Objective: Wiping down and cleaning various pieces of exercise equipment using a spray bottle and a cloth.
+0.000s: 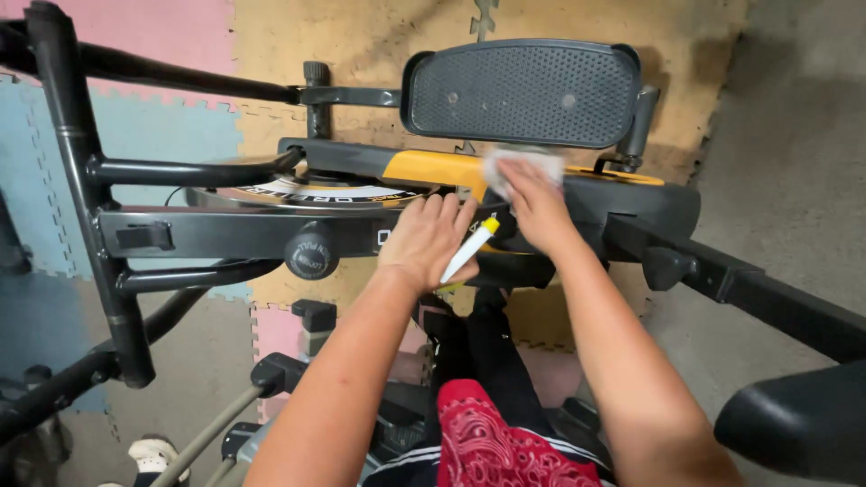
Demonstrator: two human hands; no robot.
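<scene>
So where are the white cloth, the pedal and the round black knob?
white cloth (521,166), head view, its top edge above the fingers.
pedal (519,92), head view, middle of its dotted tread.
round black knob (311,255), head view, its front face.

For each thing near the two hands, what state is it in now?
Left hand: flat on the black machine frame, gripping a white spray bottle with yellow cap.
Right hand: pressing a white crumpled cloth on the yellow-and-black housing.
Black perforated pedal: unoccupied, level.
Black round knob: untouched.

Soft even light, slight edge distortion
</scene>
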